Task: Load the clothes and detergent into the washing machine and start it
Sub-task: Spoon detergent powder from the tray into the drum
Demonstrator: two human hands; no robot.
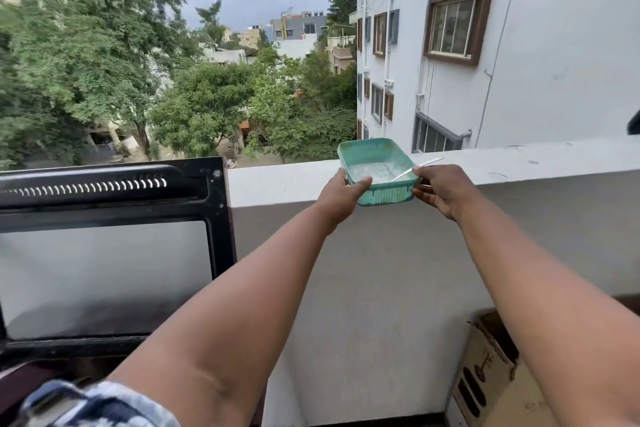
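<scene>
Head view: both hands' grip closed on green tub (377, 166) above ledge (519, 159), washer lid (114, 246) left.

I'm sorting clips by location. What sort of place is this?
Probably an upper-floor balcony or terrace used for laundry. A grey concrete parapet wall fronts treetops and a neighbouring white building; a raised black-framed washing machine lid stands on the left, and both hands hold a green plastic detergent tub.

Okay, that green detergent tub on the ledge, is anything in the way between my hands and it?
Nothing visible. The left hand and right hand already grip the green tub by its two ends at the ledge.
</scene>
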